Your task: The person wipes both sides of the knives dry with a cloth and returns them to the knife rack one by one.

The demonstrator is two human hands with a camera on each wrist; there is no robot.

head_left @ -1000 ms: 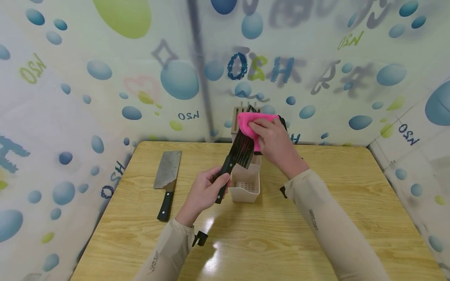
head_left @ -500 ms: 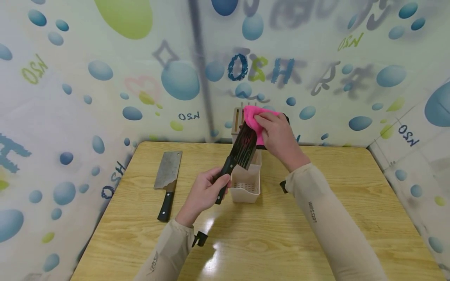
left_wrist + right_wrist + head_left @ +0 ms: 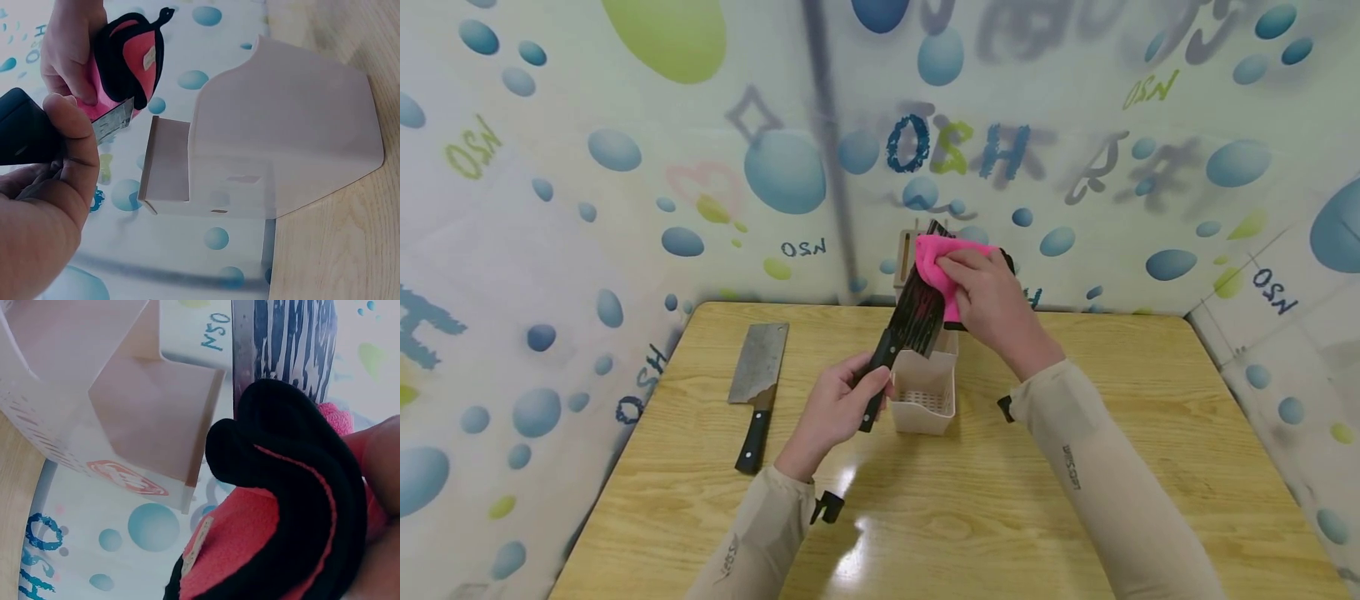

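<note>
Knife (image 3: pixel 906 323) held above the rack (image 3: pixel 922 419), cloth (image 3: pixel 931 252) on its blade (image 3: pixel 921 310).
The left hand's (image 3: pixel 837 405) grip is closed round the handle (image 3: pixel 878 367); the right hand's (image 3: pixel 992 302) grip pinches the pink cloth against the dark, streaked blade. The rack stands on the bench (image 3: pixel 977 508); left of the rack lies a cleaver (image 3: pixel 758 371), and behind the rack is a patterned wall (image 3: pixel 647 100).

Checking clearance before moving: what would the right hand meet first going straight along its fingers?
Past the pink cloth it pinches, the right hand would probably meet the dark knife blade first; any gap under the cloth is hidden.
</note>
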